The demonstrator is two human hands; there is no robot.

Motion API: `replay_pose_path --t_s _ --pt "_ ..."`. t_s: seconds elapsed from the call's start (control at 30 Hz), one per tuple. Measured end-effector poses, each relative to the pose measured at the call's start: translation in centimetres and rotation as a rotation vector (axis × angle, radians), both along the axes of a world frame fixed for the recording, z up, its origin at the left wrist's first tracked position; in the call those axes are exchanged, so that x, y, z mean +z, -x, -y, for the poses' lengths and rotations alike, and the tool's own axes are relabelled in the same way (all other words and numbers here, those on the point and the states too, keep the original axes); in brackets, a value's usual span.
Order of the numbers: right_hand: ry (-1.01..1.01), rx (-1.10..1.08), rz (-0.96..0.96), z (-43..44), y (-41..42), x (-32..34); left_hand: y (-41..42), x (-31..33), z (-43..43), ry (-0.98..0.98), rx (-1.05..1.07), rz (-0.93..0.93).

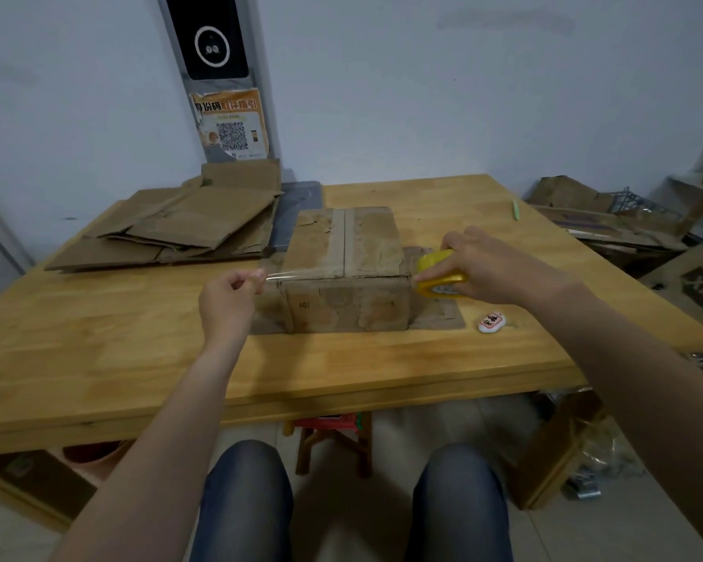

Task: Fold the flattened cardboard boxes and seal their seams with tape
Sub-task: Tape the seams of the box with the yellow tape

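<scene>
On the smooth wooden table [98,350] a worn, creased cardboard box [343,273] sits folded, while the left hand [230,304] pinches the end of glossy clear tape [275,277] and the right hand [492,265] grips the round yellow tape roll [439,273] beside it.

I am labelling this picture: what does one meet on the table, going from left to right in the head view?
A stack of flattened cardboard → left hand pinching the tape end → folded box → yellow tape roll → right hand gripping it.
</scene>
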State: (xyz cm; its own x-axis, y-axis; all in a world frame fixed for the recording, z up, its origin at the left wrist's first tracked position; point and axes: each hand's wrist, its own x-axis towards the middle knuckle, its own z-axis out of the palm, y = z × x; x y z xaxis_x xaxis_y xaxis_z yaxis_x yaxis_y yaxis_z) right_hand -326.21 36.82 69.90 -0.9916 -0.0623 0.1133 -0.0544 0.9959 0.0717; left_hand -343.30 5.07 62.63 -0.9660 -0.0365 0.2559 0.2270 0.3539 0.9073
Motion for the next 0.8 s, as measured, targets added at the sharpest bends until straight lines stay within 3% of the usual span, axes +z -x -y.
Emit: replay_pose_path --t_s 0.8 --pt "-0.04 -0.089 0.12 0.1 2.7 -1.5 2.6 -3.0 -0.5 -0.091 -0.062 0.023"
